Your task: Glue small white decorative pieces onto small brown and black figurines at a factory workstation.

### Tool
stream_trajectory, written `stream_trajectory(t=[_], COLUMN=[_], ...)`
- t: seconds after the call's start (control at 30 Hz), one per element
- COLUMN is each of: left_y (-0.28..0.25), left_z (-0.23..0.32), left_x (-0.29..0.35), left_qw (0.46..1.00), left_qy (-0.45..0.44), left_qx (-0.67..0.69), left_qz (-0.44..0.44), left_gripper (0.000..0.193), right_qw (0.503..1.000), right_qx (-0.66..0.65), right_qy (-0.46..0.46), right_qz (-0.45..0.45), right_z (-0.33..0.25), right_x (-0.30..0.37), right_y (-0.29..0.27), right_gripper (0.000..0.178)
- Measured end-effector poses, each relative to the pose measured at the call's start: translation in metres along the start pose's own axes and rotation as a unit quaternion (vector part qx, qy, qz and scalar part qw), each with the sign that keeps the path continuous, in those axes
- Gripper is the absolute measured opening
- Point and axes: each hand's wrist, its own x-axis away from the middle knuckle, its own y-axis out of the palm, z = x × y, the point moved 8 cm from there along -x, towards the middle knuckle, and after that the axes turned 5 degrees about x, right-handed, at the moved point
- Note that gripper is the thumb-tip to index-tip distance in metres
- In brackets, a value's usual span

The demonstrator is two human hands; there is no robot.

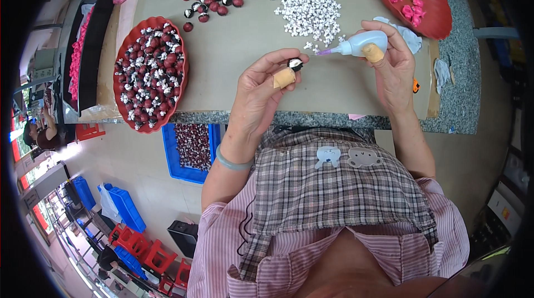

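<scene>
1. A person's left hand (258, 82) pinches a small rounded black-and-white piece (295, 65) between taped thumb and fingers, over the table.
2. The right hand (396, 70) closes around a pale-blue soft plastic bottle (364, 41); its slim purple nozzle (327, 51) points left, a narrow gap from the piece.
3. Both hands hover above grey-green table covering (233, 36), just inside the speckled grey stone front edge (212, 117).
4. At left, a red scalloped dish (146, 128) of dark-red, black and white pieces juts past that edge; a broad stretch of covering separates dish and left hand.
5. Beyond the nozzle spreads a heap of tiny white knobbly pieces (308, 11), its nearest bits beside the tip.
</scene>
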Motion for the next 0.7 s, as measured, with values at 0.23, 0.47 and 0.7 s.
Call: stream_trajectory(t=[0.23, 0.47, 0.7], left_y=[0.003, 0.002, 0.002], left_z=[-0.005, -0.012, -0.016], left_x=[0.0, 0.001, 0.003], left_qw=[0.999, 1.0, 0.999], left_qy=[0.015, 0.008, -0.006], left_qx=[0.036, -0.01, -0.008], left_qz=[0.02, 0.025, 0.032], left_gripper=[0.029, 0.029, 0.03], right_qw=[0.989, 0.972, 0.931], right_qx=[0.108, 0.175, 0.272], right_qy=[-0.098, -0.159, -0.244], right_qz=[0.002, -0.002, -0.02], right_z=[-0.023, -0.035, -0.044], right_x=[0.012, 0.024, 0.029], right_y=[0.009, 0.016, 0.021], right_gripper=[0.04, 0.042, 0.04])
